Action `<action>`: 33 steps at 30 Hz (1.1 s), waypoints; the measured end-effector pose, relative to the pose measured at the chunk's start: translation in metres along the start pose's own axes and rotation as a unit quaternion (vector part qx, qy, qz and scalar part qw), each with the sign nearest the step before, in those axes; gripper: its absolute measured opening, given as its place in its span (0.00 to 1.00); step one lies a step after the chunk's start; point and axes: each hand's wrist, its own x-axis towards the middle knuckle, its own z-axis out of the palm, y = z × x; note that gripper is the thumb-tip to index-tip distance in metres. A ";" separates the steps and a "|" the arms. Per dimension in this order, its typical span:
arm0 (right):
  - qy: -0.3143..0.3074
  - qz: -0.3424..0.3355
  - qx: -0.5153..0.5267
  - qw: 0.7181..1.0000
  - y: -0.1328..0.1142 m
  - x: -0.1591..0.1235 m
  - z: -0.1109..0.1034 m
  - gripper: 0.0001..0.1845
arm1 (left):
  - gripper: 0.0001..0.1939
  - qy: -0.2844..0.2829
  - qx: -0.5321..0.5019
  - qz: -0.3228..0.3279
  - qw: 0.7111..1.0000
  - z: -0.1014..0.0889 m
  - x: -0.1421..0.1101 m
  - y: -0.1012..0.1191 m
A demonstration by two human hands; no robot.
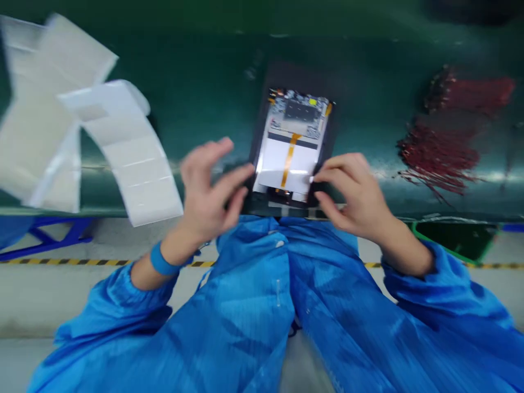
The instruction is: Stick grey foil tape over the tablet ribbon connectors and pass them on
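An opened tablet (268, 164) lies on a dark mat in front of me, its circuit board (301, 113) at the far end and an orange flex strip (289, 161) running down its pale middle. My left hand (210, 188) is slightly blurred, fingers spread, with a fingertip at the tablet's lower left edge. On the opposite side, my right hand (352, 191) has its fingertips at the lower right edge, thumb apart from the index finger. Nothing shows between the fingers of either hand. Whether the fingertips press on the edge or only hover there, I cannot tell.
Several sheets of white labels (137, 164) lie at the left, one hanging over the front edge of the green table (204, 71). Two bundles of thin dark red wires (440, 155) rest at the right. Below the table's edge is a green-framed dark panel (458, 240).
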 end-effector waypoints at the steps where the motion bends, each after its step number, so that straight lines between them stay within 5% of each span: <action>1: 0.022 0.005 -0.002 1.000 0.002 -0.001 -0.004 0.11 | 0.30 0.008 0.021 -0.040 0.999 -0.020 0.009 -0.032; 4: 0.053 0.015 -0.004 0.998 0.008 -0.003 -0.008 0.12 | 0.46 -0.022 0.144 -0.268 0.952 -0.084 0.040 -0.128; 5: 0.057 0.013 -0.002 0.998 0.009 -0.003 -0.008 0.12 | 0.44 -0.028 0.155 -0.322 0.934 -0.101 0.049 -0.153; 7: 0.061 0.005 0.000 0.998 0.007 -0.001 -0.005 0.10 | 0.36 -0.052 0.153 -0.417 0.895 -0.124 0.062 -0.186; 9: 0.063 -0.008 0.002 0.998 0.000 0.007 -0.002 0.09 | 0.32 -0.062 0.139 -0.456 0.877 -0.135 0.067 -0.195; 12: 0.068 -0.042 0.032 0.996 -0.020 0.034 0.003 0.09 | 0.29 -0.024 0.092 -0.404 0.910 -0.144 0.065 -0.166; 15: 0.088 -0.094 0.081 0.988 -0.049 0.078 0.013 0.12 | 0.31 0.020 -0.061 -0.296 0.953 -0.150 0.062 -0.106; 20: 0.054 -0.146 0.096 0.983 -0.088 0.148 0.039 0.22 | 0.33 -0.012 -0.265 -0.263 0.928 -0.139 0.052 -0.024; 24: 0.002 -0.125 0.120 0.985 -0.090 0.160 0.055 0.22 | 0.31 0.074 -0.378 -0.264 0.884 -0.119 0.026 -0.007; 28: 0.040 -0.102 0.124 0.986 -0.084 0.152 0.064 0.22 | 0.38 0.138 -0.391 -0.300 0.859 -0.099 0.002 0.005; 33: 0.089 -0.103 0.105 0.985 -0.092 0.143 0.069 0.24 | 0.20 0.237 -0.338 -0.276 0.868 -0.080 -0.002 0.014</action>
